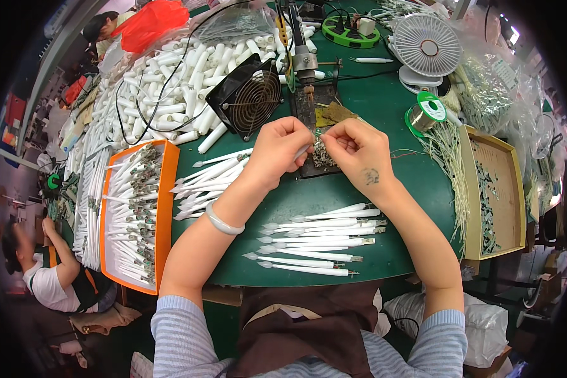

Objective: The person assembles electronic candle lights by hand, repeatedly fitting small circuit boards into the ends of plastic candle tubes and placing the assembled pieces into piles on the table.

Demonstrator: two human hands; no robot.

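Both hands meet near the tip of an upright soldering iron fixed in a stand. My left hand is closed, and a bit of a white stick shows between its fingers. Thumb and fingertips of my right hand are pinched together; what they hold is too small to make out. Beneath the fingertips lies a heap of small metallic bits on a dark plate. Several white candle-shaped sticks, with pointed translucent tips and small circuit boards at the other end, lie in front of me. More such sticks lie by my left forearm.
An orange-rimmed box of sticks stands left. Behind are a black fan and piled white tubes. To the right are a solder spool, a white fan, bundled wires and a cardboard tray of small boards.
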